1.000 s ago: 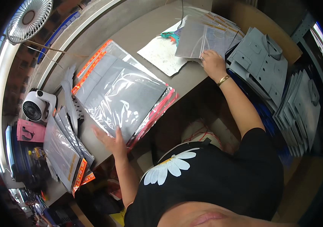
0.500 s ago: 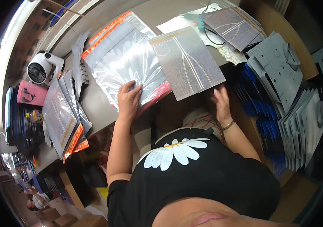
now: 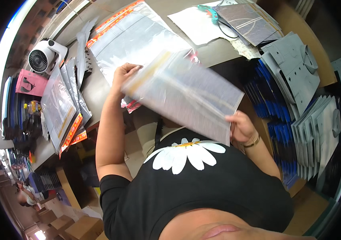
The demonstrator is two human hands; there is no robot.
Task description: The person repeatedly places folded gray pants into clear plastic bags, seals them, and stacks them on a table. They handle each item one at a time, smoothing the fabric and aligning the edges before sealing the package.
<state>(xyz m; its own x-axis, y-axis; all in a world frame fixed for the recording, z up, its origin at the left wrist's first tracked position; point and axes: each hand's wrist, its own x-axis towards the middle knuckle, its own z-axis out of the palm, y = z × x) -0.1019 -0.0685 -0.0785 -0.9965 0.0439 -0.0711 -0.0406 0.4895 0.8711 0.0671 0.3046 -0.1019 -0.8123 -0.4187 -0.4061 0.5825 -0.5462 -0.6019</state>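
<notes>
A flat grey panel (image 3: 190,96) with pale lines and a tan strip along one end hangs tilted before my chest, smeared by motion. My right hand (image 3: 242,127) grips its lower right edge between thumb and fingers. Beyond its left end lies a large clear plastic bag (image 3: 132,38) with an orange-red border, flat on the table, its near part covered by the panel. My left hand (image 3: 125,77) is at the bag's near left part, fingers pinched together on the film, right beside the panel's tan end.
More grey panels (image 3: 250,24) lie at the back right, near a teal-handled tool (image 3: 213,15) with a black cord. Stacked grey folded pieces (image 3: 294,72) and blue ones stand at right. Filled plastic bags (image 3: 60,108), a white fan (image 3: 42,58) and a pink box (image 3: 30,83) are at left.
The panel has swung left and toward me, its tan end now near my left hand. My right hand has closed on its edge. My left hand has shifted left and its fingers have pinched.
</notes>
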